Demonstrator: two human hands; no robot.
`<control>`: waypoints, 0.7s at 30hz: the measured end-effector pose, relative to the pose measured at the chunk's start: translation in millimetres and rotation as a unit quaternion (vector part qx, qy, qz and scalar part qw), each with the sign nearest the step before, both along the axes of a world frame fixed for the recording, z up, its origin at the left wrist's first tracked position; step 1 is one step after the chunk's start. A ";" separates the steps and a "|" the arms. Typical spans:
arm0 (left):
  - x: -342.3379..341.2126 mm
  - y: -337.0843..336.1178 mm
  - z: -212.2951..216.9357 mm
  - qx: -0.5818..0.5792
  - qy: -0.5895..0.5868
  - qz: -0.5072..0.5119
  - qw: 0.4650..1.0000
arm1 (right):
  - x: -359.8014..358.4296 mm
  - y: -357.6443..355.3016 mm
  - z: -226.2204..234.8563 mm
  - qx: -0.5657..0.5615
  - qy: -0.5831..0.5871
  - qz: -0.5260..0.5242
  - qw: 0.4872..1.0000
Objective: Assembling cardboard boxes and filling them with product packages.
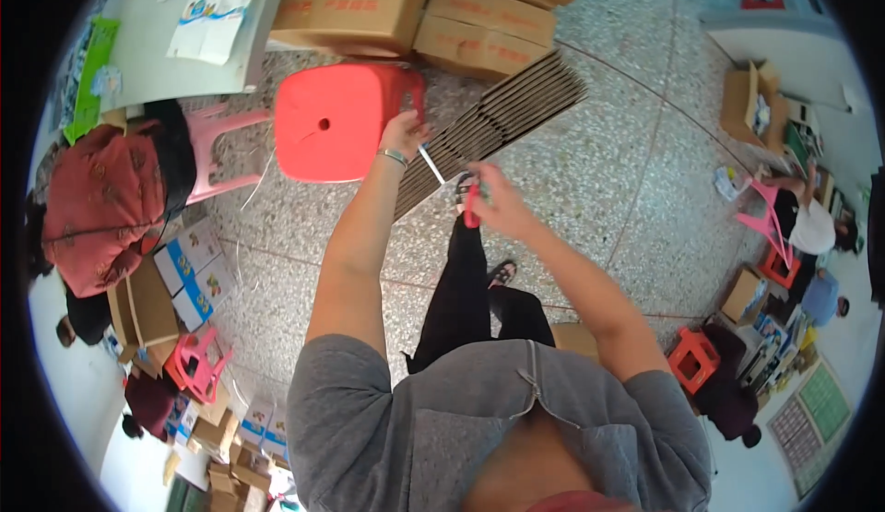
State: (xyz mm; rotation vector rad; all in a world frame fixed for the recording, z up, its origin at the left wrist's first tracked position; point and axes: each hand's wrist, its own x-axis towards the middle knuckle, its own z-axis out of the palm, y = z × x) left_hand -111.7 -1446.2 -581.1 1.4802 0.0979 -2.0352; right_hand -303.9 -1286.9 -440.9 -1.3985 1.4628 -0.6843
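Brown corrugated cardboard, a slanting stack of flat ridged pieces (530,102), lies on the speckled grey stone-like floor (599,226) between the person's left foot and a red plastic stool (309,148) with a round hole in its seat. The stack runs from lower left to upper right, its far end beside a closed brown cardboard box (484,28).

The left hand (403,134) is over the stack, next to the stool's edge; its grip is closed, fingers pinched on the upper end of a narrow flat white strip (430,163) that crosses the ridges. The right hand (501,203) is near the strip's lower end, its grip curled around a red-handled tool (472,210); the tool's working end is too small and blurred to tell, and whether it touches the strip cannot be made out.

At the upper left, a pale table (152,79) carries white-and-blue printed sheets (217,19) and a bright green tray (94,74). Below it, a person in a red patterned top (106,208) is beside a pink plastic chair (217,148), with white-and-blue cartons (194,272) nearby. On the right, an open brown box (737,102) stands near another pink plastic seat (770,212).
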 end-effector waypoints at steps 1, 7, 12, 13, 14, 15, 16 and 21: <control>14.4 -6.4 -1.9 -0.028 0.006 -0.002 1.000 | -6.6 -7.8 0.1 0.028 0.016 0.008 0.999; 45.0 -12.7 -9.9 -0.047 0.050 -0.018 0.997 | -17.2 -63.9 7.9 0.056 0.216 0.202 0.954; 31.2 -14.6 -9.7 0.009 0.018 0.026 0.999 | 8.5 -114.2 8.4 0.086 0.280 0.353 0.889; 31.2 -13.0 -6.6 0.001 0.013 0.021 1.000 | 18.5 -123.2 9.5 0.090 0.315 0.356 0.875; 35.4 -10.3 -8.4 0.005 0.013 0.033 0.999 | 30.1 -132.3 10.5 0.091 0.346 0.362 0.861; 37.7 -9.6 -11.3 -0.007 0.017 0.028 0.999 | 37.8 -141.6 9.8 0.084 0.362 0.370 0.851; 39.1 -7.4 -13.9 -0.019 0.021 0.023 0.999 | 42.3 -151.7 10.6 0.085 0.363 0.379 0.847; 45.9 -22.5 -11.5 0.054 0.058 0.008 0.997 | 43.0 -165.4 -3.7 0.109 0.377 0.432 0.812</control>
